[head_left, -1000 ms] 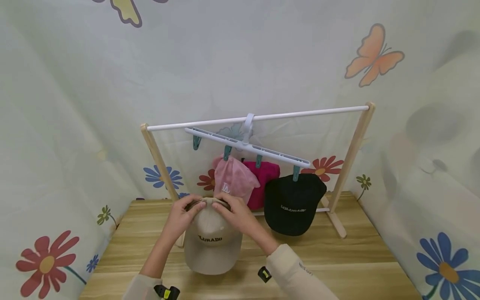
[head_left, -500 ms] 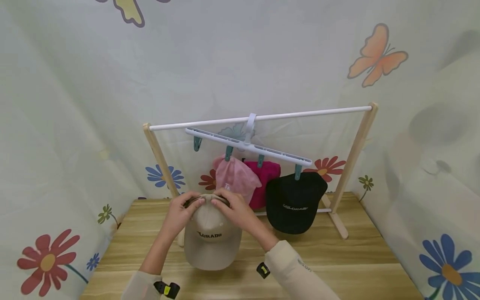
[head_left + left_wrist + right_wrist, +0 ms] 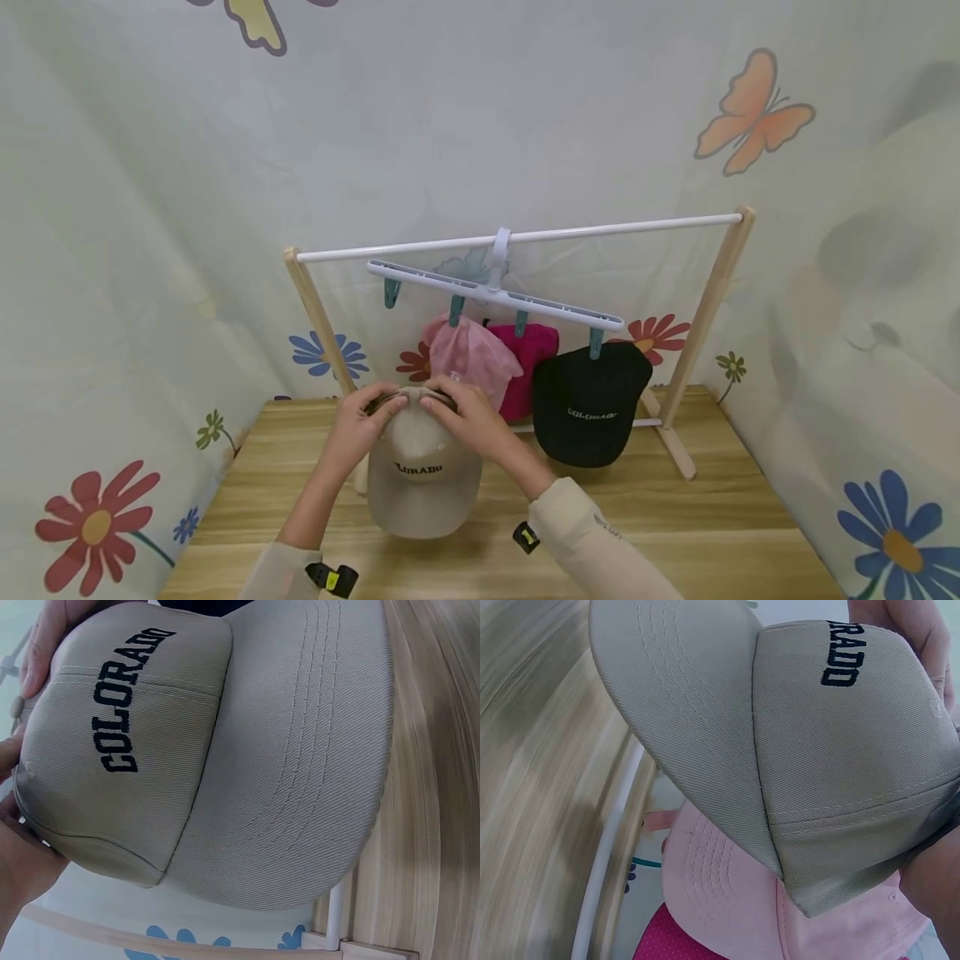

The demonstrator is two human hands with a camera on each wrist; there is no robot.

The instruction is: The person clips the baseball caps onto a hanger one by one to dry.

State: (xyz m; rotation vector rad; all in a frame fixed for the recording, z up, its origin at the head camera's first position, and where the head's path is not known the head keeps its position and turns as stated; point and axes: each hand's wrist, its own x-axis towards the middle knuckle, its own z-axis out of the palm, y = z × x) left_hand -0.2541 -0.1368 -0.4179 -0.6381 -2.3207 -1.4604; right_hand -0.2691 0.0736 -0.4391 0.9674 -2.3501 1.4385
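Note:
Both hands hold a beige baseball cap [image 3: 422, 487] by the top of its crown, brim downward, above the table. My left hand [image 3: 356, 425] pinches the crown's left side, and my right hand [image 3: 472, 421] pinches its right side. Dark lettering reading COLORADO shows across its front in the left wrist view. Behind it, a white hanger [image 3: 495, 294] with green clips [image 3: 392, 292] hangs from a rail. The leftmost clip has nothing in it. A light pink cap [image 3: 472, 358], a magenta cap [image 3: 534, 354] and a black cap [image 3: 592, 404] hang from the others.
A wooden rack with a white top rail [image 3: 622, 227] and wooden side posts [image 3: 708, 317] stands at the back of the wood-grain table [image 3: 675, 533]. A white curtain [image 3: 525, 108] printed with flowers and butterflies surrounds the table.
The hands have raised the beige cap slightly, and it covers a bit more of the light pink cap. The hanger's left end has tipped a little lower. Both hands keep their grip.

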